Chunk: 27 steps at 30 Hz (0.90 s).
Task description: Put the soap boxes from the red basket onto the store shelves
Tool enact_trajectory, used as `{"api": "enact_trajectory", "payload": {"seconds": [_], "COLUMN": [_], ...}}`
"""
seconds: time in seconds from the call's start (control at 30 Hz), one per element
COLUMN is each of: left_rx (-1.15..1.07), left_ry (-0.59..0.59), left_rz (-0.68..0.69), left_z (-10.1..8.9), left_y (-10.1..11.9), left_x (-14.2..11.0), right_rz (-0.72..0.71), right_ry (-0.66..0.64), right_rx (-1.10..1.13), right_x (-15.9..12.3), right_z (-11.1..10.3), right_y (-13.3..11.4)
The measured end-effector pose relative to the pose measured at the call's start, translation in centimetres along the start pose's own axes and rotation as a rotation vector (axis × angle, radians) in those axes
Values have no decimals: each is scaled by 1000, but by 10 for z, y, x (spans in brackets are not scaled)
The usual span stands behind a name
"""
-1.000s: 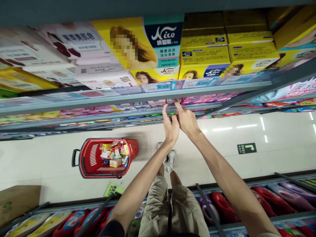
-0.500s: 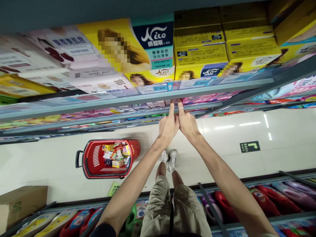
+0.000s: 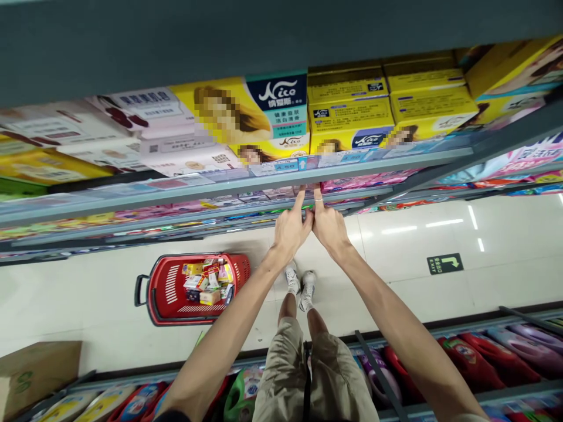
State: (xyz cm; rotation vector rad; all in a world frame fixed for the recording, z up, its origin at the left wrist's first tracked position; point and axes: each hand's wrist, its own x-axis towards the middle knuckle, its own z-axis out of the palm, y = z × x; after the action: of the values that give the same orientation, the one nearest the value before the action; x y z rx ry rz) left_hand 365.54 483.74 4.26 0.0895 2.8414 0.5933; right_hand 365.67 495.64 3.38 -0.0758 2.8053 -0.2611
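Observation:
My left hand (image 3: 290,228) and my right hand (image 3: 328,225) are side by side in front of the shelving, thumbs close together. Each stretches its index finger up to the pale pink small boxes (image 3: 281,192) on a lower shelf, while the other fingers look curled. The fingertips end just under the upper shelf's edge, so I cannot tell whether they touch a box. No held thing shows in either hand. Right of the fingertips lie bright pink packs (image 3: 365,180). Above them, yellow Nice soap boxes (image 3: 352,117) stand behind price labels.
A red shopping basket (image 3: 169,310) with several small boxes in it stands on the tiled floor at left. A cardboard carton (image 3: 48,369) is at lower left. Behind my legs, another shelf holds red detergent bottles (image 3: 466,363). A green exit sign (image 3: 445,264) marks the floor at right.
My left index finger has straightened to point alongside the right one. Both hands have shifted slightly left and stay close together. The view has tilted, so the shelf boxes appear lower.

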Motion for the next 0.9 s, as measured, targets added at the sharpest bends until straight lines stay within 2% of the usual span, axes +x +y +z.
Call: {"api": "enact_trajectory", "payload": {"seconds": [0.23,0.43,0.77,0.9], "left_rx": [-83,-24,-97,-233], "left_ry": [34,44,10,9], "left_rz": [16,14,18,53], "left_z": [11,8,5,-1], "left_y": [3,-5,0,-8], "left_x": [2,0,0,-3], "right_rz": [-27,-15,-16,-19], "right_ry": [21,45,-7,30], "right_rx": [-54,-41,-35,7], "right_x": [0,-2,-8,-12], "right_z": [-3,2,-5,-6], "right_y": [17,10,8,4]}}
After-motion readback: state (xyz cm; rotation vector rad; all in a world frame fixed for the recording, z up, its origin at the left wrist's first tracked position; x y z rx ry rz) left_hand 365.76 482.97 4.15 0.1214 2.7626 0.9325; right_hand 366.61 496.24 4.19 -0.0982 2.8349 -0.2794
